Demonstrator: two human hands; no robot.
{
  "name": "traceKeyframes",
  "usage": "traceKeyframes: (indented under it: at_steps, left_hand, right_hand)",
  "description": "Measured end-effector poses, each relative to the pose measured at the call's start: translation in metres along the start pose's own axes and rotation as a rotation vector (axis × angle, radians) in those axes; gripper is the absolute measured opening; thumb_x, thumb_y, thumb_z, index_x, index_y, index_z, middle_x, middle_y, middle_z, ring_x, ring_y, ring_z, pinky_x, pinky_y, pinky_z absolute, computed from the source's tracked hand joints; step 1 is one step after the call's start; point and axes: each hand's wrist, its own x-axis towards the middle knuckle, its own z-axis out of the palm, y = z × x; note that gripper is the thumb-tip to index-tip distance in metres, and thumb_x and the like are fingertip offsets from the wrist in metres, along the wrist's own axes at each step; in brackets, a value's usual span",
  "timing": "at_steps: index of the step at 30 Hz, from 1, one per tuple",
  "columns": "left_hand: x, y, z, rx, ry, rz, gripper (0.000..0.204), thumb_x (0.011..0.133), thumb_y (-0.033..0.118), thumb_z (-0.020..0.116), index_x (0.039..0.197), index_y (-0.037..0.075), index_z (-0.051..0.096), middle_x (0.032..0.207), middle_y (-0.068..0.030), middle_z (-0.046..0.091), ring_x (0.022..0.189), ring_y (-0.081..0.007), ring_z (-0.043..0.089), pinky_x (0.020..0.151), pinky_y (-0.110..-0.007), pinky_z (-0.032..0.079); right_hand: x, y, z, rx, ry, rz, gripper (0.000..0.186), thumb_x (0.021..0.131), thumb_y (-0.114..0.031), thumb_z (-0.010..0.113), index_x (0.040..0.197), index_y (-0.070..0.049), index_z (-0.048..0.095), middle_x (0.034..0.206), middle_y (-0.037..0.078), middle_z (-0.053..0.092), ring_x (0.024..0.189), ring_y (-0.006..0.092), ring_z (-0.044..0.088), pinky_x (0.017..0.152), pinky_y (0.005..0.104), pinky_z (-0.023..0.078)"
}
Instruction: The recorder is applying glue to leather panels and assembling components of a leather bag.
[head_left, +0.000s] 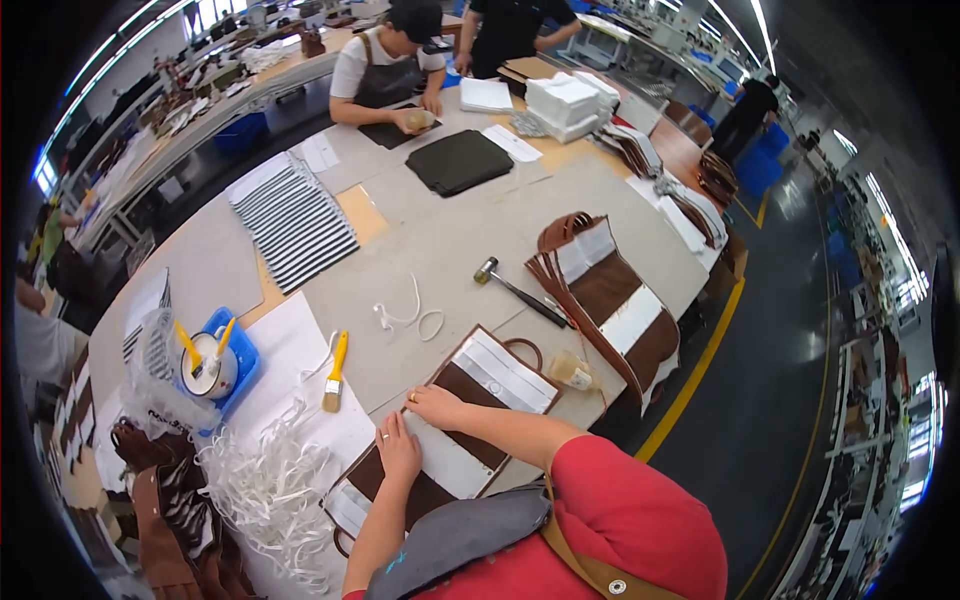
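A flat brown bag panel (478, 447) with white strips and a curved handle at each end lies before me on the table. My left hand (401, 458) rests along its left edge, fingers stretched out and close together, with a ring on one. Beside it, my right hand (434, 407) bends its fingers over the same edge near the upper corner, seemingly pinching it; the fingertips are partly hidden. A yellow-handled brush (337, 372) lies left of the panel. Beyond the panel is a hammer (522, 293) with a black handle. A small clear container (574, 373) touches the panel's right side.
Left stand a glue pot (210, 367) with brushes in a blue basket (243, 352) and heaped white strips (270, 480). Stacked brown bag pieces (620, 300) lie right. Striped fabric (292, 220) and dark panels (459, 162) lie farther off, near a seated co-worker (385, 75).
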Motion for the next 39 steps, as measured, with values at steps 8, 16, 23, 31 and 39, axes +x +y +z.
traceKeyframes:
  at_steps: [8, 16, 23, 31, 39]
  left_hand:
    - [0.003, 0.011, 0.016, 0.025, 0.132, 0.082, 0.050, 0.073, 0.017, 0.049, 0.117, -0.003, 0.036, 0.119, -0.0115, 0.036, 0.111, -0.0261, 0.032, 0.095, -0.041, 0.022]
    - [0.006, 0.012, 0.021, 0.060, 0.219, 0.079, 0.049, 0.073, 0.021, 0.049, 0.117, 0.003, 0.039, 0.116, -0.0094, 0.039, 0.107, -0.0244, 0.035, 0.090, -0.040, 0.024]
    - [0.005, 0.015, 0.019, 0.082, 0.222, 0.058, 0.048, 0.073, 0.023, 0.049, 0.117, 0.006, 0.041, 0.115, -0.0073, 0.040, 0.106, -0.0219, 0.034, 0.091, -0.038, 0.024]
    - [-0.006, 0.018, 0.016, 0.067, 0.169, 0.046, 0.052, 0.073, 0.023, 0.050, 0.120, 0.004, 0.037, 0.118, -0.0076, 0.038, 0.109, -0.0216, 0.032, 0.093, -0.038, 0.022]
    - [0.002, 0.016, 0.002, 0.029, 0.108, 0.118, 0.048, 0.074, 0.020, 0.049, 0.116, 0.000, 0.039, 0.117, -0.0099, 0.040, 0.110, -0.0231, 0.035, 0.094, -0.039, 0.023]
  right_hand:
    - [-0.006, 0.011, -0.006, 0.011, -0.040, -0.024, 0.028, 0.072, -0.010, 0.047, 0.098, -0.001, 0.050, 0.099, 0.011, 0.051, 0.097, 0.0246, 0.047, 0.082, 0.0338, 0.037]
    - [-0.008, 0.016, -0.008, -0.146, 0.023, -0.180, 0.029, 0.072, -0.012, 0.046, 0.097, 0.001, 0.050, 0.096, 0.010, 0.051, 0.094, 0.0215, 0.048, 0.086, 0.0343, 0.034]
    - [-0.011, 0.012, -0.009, -0.252, 0.004, -0.242, 0.031, 0.072, -0.013, 0.046, 0.100, 0.001, 0.050, 0.096, 0.010, 0.051, 0.097, 0.0209, 0.047, 0.088, 0.0359, 0.031]
    - [-0.019, -0.006, 0.000, -0.020, 0.088, 0.085, 0.034, 0.068, -0.010, 0.051, 0.102, -0.003, 0.049, 0.101, 0.007, 0.051, 0.101, 0.0196, 0.045, 0.090, 0.0361, 0.029]
    - [-0.015, 0.006, -0.020, 0.054, 0.113, 0.075, 0.033, 0.067, -0.005, 0.048, 0.100, -0.005, 0.051, 0.098, 0.010, 0.052, 0.099, 0.0229, 0.046, 0.090, 0.0416, 0.028]
